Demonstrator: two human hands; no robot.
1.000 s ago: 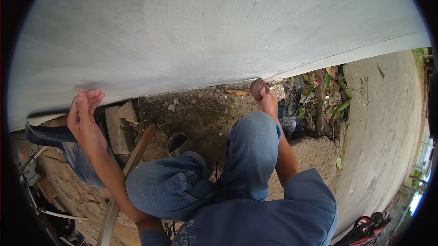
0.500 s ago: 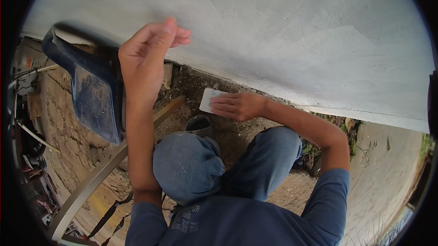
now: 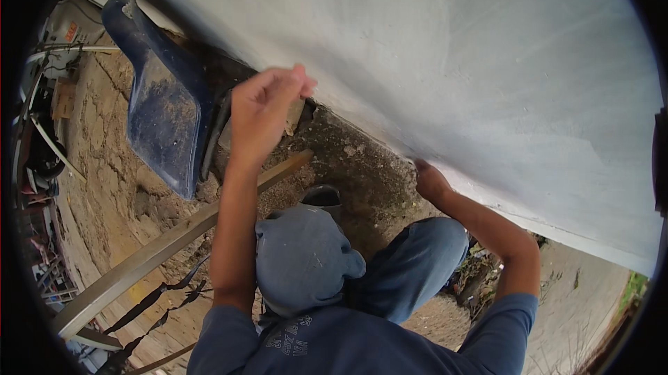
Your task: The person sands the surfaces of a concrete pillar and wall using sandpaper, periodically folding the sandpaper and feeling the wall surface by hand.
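Note:
My left hand (image 3: pixel 269 107) is raised in front of the pale wall (image 3: pixel 473 48), apart from it. Its thumb and fingers come together, slightly blurred, and nothing shows between them. My right hand (image 3: pixel 433 181) is low at the foot of the wall, where the wall meets the dark, gritty ground (image 3: pixel 362 159). Its fingers are curled and mostly turned away, so whatever they grip is hidden. The flat white card-like piece from the earlier frame does not show now. I am crouching, with my jeans-clad knees (image 3: pixel 424 257) below the hands.
A dirty dark blue plastic seat (image 3: pixel 167 124) leans by the wall on the left. A metal bar (image 3: pixel 167 236) crosses the left side beside my left forearm. A dark shoe (image 3: pixel 322 196) shows past my knee. Leaf litter (image 3: pixel 480 270) lies beyond my right knee; clutter fills the far left.
My right hand has moved right, from over the ground to the wall's foot, and the white piece has gone from sight. The view has shifted; my left hand remains raised.

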